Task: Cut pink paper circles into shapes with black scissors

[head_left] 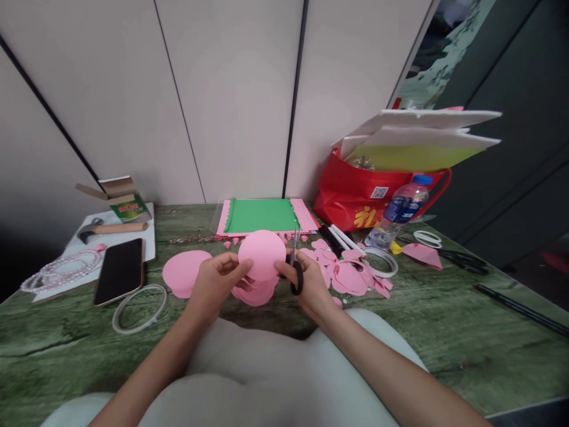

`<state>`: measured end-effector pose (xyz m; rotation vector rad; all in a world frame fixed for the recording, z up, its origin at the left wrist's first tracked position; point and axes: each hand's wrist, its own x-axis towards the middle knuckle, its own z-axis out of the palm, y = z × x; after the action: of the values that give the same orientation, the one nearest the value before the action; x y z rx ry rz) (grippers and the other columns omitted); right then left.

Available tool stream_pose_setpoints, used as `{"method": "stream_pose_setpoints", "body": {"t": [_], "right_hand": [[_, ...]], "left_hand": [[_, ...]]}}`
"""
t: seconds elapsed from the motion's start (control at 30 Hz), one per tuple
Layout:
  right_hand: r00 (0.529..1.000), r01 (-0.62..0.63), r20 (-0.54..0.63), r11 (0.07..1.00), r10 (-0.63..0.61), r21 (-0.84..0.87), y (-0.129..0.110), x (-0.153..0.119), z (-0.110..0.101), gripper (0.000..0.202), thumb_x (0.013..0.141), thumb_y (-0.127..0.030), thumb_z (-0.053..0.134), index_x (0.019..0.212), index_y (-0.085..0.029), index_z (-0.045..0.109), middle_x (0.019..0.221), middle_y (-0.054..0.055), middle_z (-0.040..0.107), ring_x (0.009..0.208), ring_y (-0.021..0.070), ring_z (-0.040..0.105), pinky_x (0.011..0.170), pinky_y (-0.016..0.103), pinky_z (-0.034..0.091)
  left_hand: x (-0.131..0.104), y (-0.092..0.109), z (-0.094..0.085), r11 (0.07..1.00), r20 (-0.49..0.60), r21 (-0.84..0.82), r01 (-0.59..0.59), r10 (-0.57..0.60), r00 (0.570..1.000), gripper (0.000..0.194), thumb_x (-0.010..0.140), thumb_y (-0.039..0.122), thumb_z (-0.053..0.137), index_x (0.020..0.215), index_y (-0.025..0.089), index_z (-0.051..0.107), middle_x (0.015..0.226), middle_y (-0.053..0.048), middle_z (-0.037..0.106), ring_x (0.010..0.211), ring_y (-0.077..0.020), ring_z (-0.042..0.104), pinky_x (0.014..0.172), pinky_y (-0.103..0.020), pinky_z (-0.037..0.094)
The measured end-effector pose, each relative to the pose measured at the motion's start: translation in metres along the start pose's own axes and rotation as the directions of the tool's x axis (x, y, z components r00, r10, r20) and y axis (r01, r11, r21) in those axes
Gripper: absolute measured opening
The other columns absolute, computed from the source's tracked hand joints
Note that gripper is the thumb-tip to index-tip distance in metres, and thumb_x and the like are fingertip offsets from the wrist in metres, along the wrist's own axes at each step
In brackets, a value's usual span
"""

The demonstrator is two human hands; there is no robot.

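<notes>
A round pink paper disc (262, 254) is held up in front of me, pinched at its left edge by my left hand (222, 277). My right hand (311, 284) has its thumb at the disc's right edge and also holds black-handled scissors (296, 276), their blades pointing up and away. Below the disc, more round pink pieces (254, 295) show, partly hidden by my fingers. A stack of pink discs (184, 270) lies on the table just left of my left hand. To the right of my right hand, many cut pink pieces (351, 277) are spread in a loose pile.
Green and pink sheets (260, 215) lie at the back of the green table (57, 350). On the left are a phone (120, 271), tape roll (139, 309), hammer (115, 228) and beads (62, 270). A red bag (342, 190), bottle (402, 207) and pencils (520, 308) are on the right.
</notes>
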<state>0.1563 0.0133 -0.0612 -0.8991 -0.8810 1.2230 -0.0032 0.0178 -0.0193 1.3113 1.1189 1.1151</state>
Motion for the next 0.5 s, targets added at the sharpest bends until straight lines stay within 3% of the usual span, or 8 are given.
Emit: {"method": "stream_pose_setpoints", "body": {"t": [0.17,0.27,0.33,0.4,0.5], "right_hand": [[0.997,0.019,-0.073,0.999,-0.017,0.026,-0.003,-0.001,0.000,0.041,0.053,-0.035,0.078,0.084,-0.019,0.057,0.062,-0.006,0.053,0.054,0.0087,0.043,0.051,0.022,0.033],[0.999,0.024,-0.030,1.000,-0.023,0.008,-0.005,-0.003,0.001,0.038,0.053,-0.034,0.077,0.082,-0.019,0.056,0.059,-0.007,0.050,0.053,0.0087,0.043,0.051,0.022,0.032],[0.998,0.028,0.050,0.999,-0.026,-0.034,-0.006,-0.005,0.003,0.034,0.058,-0.036,0.075,0.080,-0.019,0.056,0.060,-0.005,0.052,0.055,0.0099,0.047,0.053,0.023,0.035],[0.985,0.000,0.170,0.996,0.016,-0.090,-0.007,-0.008,0.004,0.033,0.061,-0.038,0.073,0.081,-0.018,0.055,0.061,-0.004,0.055,0.058,0.0112,0.050,0.057,0.024,0.038],[0.912,-0.088,0.379,0.978,0.155,-0.188,-0.007,-0.013,0.006,0.037,0.056,-0.034,0.076,0.082,-0.017,0.055,0.064,-0.003,0.056,0.058,0.0106,0.051,0.057,0.024,0.038]], "left_hand": [[-0.003,-0.001,0.003,0.984,0.208,0.127,0.122,-0.147,0.967,0.016,0.065,0.028,0.069,0.062,0.013,0.065,0.049,-0.001,0.065,0.041,-0.0114,0.058,0.043,-0.021,0.049],[-0.005,-0.002,0.004,0.965,0.287,0.183,0.186,-0.233,0.929,0.022,0.068,0.032,0.066,0.057,0.013,0.065,0.044,-0.003,0.064,0.037,-0.0126,0.056,0.037,-0.021,0.046],[-0.005,-0.002,0.003,0.974,0.234,0.144,0.173,-0.203,0.951,0.025,0.070,0.034,0.063,0.057,0.012,0.065,0.043,-0.004,0.063,0.036,-0.0131,0.056,0.037,-0.021,0.046],[-0.003,-0.001,0.002,0.991,0.110,0.066,0.112,-0.119,0.987,0.026,0.071,0.033,0.062,0.057,0.012,0.064,0.043,-0.004,0.063,0.036,-0.0130,0.056,0.038,-0.021,0.046],[-0.001,0.002,0.000,0.999,-0.038,-0.029,0.029,-0.030,0.999,0.022,0.069,0.031,0.065,0.059,0.011,0.063,0.044,-0.004,0.063,0.038,-0.0132,0.056,0.039,-0.022,0.046]]}}
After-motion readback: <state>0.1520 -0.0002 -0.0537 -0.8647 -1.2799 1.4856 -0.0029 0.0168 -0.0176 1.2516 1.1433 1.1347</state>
